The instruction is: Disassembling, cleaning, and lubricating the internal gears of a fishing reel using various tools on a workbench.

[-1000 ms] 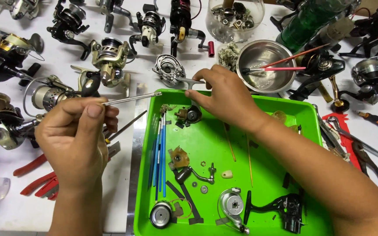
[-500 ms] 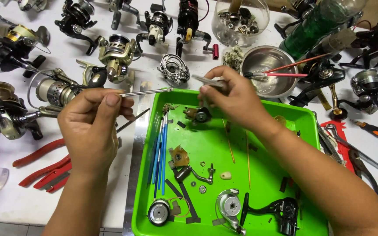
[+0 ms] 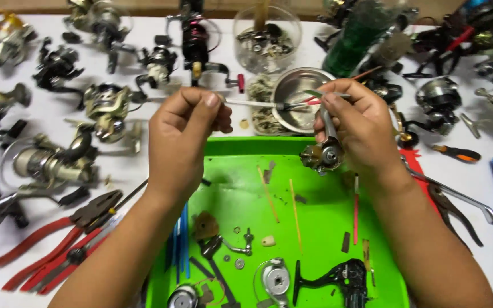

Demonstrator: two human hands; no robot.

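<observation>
Parts from a stripped fishing reel lie loose at the near end of the green tray [image 3: 246,148]: a black reel body [image 3: 343,279] with its crank, a round silver side plate [image 3: 275,279], small washers, a bent metal arm, thin sticks and blue rods. By the look of it the reel is well into being taken apart or cleaned, with nothing in the tray put back together yet. Above the tray's far rim the right hand [image 3: 360,125] is closed around a small brass-and-steel reel part [image 3: 322,153], which hangs below the fingers, and pinches a thin tool near its fingertips. The left hand [image 3: 184,142], also closed, pinches one end of a slim white-handled brush or pick [image 3: 252,104] whose tip reaches into the steel bowl [image 3: 303,100]; that bowl holds a red-handled tool and, it seems, little else. Beside it a small clear tub holds pale small parts, and farther back a clear round jar [image 3: 266,40] is filled with dark metal pieces. Whole reels crowd the white surface [image 3: 144,171] all around, with red pliers [image 3: 58,239] at the left.
</observation>
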